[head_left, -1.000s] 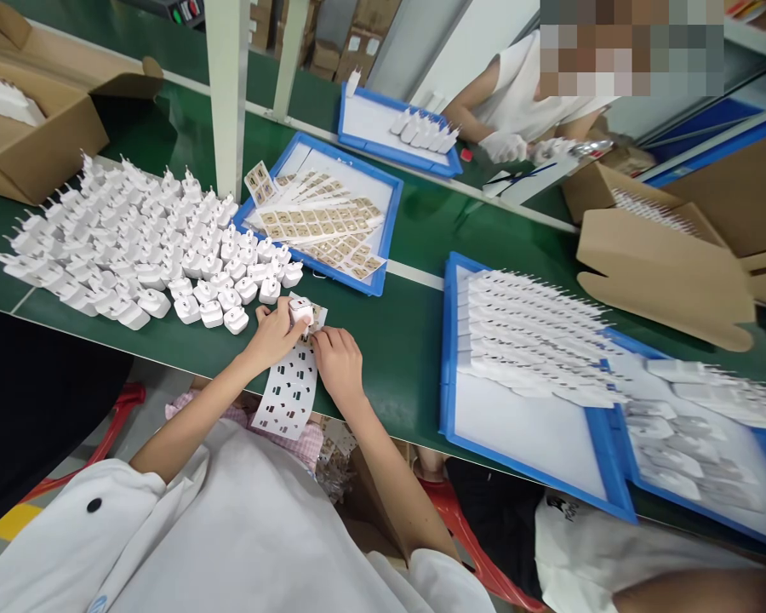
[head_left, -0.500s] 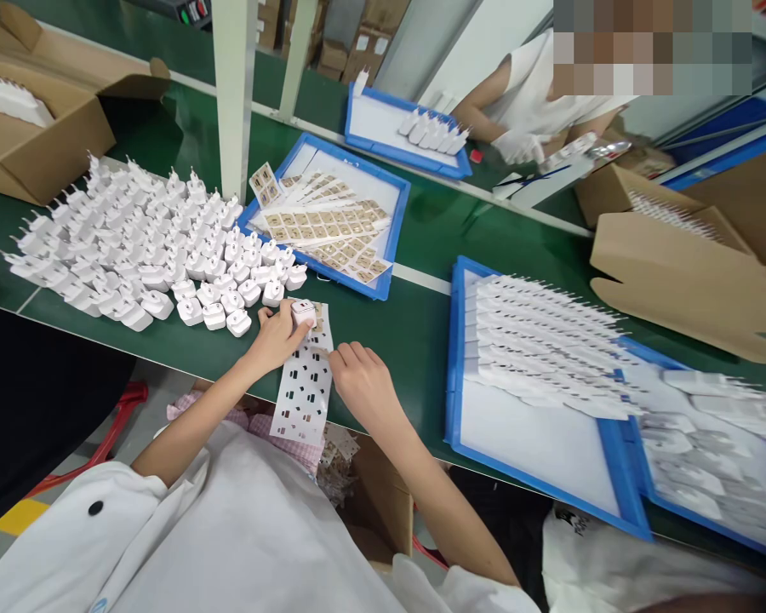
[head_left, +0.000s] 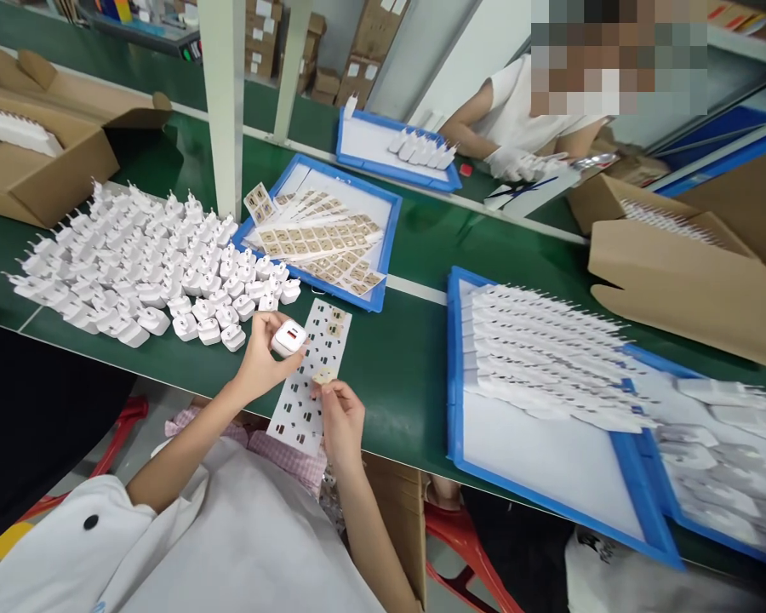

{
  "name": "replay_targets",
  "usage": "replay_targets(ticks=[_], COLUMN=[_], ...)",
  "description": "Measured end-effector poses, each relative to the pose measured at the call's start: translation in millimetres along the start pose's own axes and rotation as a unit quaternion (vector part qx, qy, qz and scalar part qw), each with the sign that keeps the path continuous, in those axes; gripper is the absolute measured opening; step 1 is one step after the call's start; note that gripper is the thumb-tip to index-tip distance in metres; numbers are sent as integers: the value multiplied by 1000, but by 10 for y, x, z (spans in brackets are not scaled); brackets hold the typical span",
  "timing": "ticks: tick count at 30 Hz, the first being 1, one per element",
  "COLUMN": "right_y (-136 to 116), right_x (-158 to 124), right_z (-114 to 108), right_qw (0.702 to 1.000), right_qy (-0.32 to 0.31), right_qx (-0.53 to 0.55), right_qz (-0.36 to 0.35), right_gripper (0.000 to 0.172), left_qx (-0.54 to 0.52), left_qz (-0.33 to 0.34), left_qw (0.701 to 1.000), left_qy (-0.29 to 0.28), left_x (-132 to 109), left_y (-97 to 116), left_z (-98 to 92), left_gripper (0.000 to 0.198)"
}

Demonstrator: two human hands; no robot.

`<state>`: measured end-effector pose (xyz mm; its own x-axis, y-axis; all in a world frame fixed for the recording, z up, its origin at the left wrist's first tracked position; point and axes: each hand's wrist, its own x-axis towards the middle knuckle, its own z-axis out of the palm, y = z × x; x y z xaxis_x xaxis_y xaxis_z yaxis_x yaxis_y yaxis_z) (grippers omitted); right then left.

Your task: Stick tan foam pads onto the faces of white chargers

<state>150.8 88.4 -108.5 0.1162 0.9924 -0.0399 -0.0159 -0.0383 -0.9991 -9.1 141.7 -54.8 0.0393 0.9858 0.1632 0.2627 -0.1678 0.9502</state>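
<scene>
My left hand [head_left: 263, 351] is closed around a white charger plug [head_left: 289, 339], its port face turned up toward me. Between the fingertips of my right hand [head_left: 343, 417] is a small tan sticker [head_left: 323, 376]. A white sticker sheet [head_left: 303, 409] with rows of cut-outs lies under and between both hands, reaching over the table's front edge. A few tan stickers remain at its far end. Just left of my left hand, many white charger plugs [head_left: 159, 255] stand in rows with their pins up.
A blue tray [head_left: 392, 243] of sticker sheets lies beyond my hands. To the right, another blue tray [head_left: 453, 383] holds rows of chargers. Open cardboard boxes [head_left: 57, 174] stand left and right. Across the table, a person's gloved hands [head_left: 517, 162] work near a small tray.
My left hand has lifted the charger and tilted its port face up. My right hand has moved nearer to me, now with a tan sticker at its fingertips. The sheet has shifted.
</scene>
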Motion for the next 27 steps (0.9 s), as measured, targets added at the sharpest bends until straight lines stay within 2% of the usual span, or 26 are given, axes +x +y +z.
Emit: replay_targets(ticks=[3,6,8,11,14,17,20,27], right_y=[-126,-421,-694,-1093,-1319,-1350,-1308,-1294], right_x=[297,384,258,-88,-382,-508,-532,-549], right_z=[19,30,34,55,101,125,113,100], right_qw=[999,997,994,983,979,980,982,981], right_qy=[16,27,18,-32,-45,-37,-52,-93], right_qx=[37,71,106,177,195,193,182,168], right_qz=[7,6,-2,-22,-32,-33,-27,-40], right_gripper=[32,32,32,35,35,32,27,28], left_qx=[-51,-50,-59,-36,-13,-46,-85,-126], left_qz=[42,82,96,109,138,186,227,242], left_qw=[998,995,994,993,990,980,966,955], left_qy=[6,1,6,35,16,-54,-93,-113], left_x=[-159,-313,-402,-505,-549,-534,-507,-514], left_y=[236,406,466,506,532,559,590,660], left_z=[-53,-64,-44,-9,-21,-78,-124,-126], left_gripper=[31,24,24,27,30,41,47,49])
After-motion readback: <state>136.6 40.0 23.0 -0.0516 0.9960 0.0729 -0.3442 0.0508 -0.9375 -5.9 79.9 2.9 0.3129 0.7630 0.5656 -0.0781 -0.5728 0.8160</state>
